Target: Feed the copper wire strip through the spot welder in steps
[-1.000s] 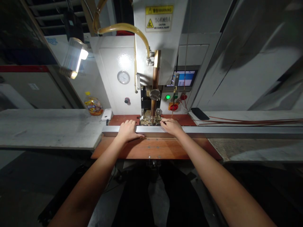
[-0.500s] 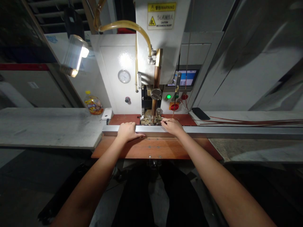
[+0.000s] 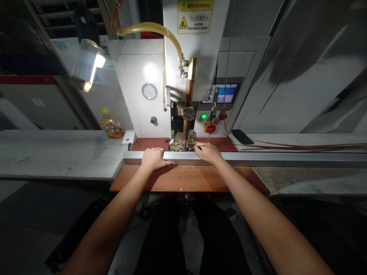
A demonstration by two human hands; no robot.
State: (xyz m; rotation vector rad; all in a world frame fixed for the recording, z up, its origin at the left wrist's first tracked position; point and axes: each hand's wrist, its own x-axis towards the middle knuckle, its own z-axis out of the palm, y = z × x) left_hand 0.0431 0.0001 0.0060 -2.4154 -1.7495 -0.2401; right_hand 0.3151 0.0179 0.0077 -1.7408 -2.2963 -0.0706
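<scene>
A long silver metal bar (image 3: 258, 157) lies across the front of a bench machine. My left hand (image 3: 154, 158) wraps over the bar near its left end, the thumb stretched along its front face. On the other side of the machine's upright copper-coloured rod (image 3: 187, 110), my right hand (image 3: 208, 152) rests on the bar. Its fingers are pinched together beside the metal fixture (image 3: 180, 142) at the rod's foot. Something thin and dark shows at those fingertips, too small to name. The rod's tip stands just behind the bar.
Thin brown strips (image 3: 301, 146) and a black phone (image 3: 242, 136) lie on the right bench. On the left are a yellow-capped bottle (image 3: 112, 125), a white box (image 3: 129, 137) and a lit lamp (image 3: 88, 65). A brown board (image 3: 186, 179) sits in front of the bar.
The view has shifted very slightly. Both hands, the bar and the rod hold the same positions as before.
</scene>
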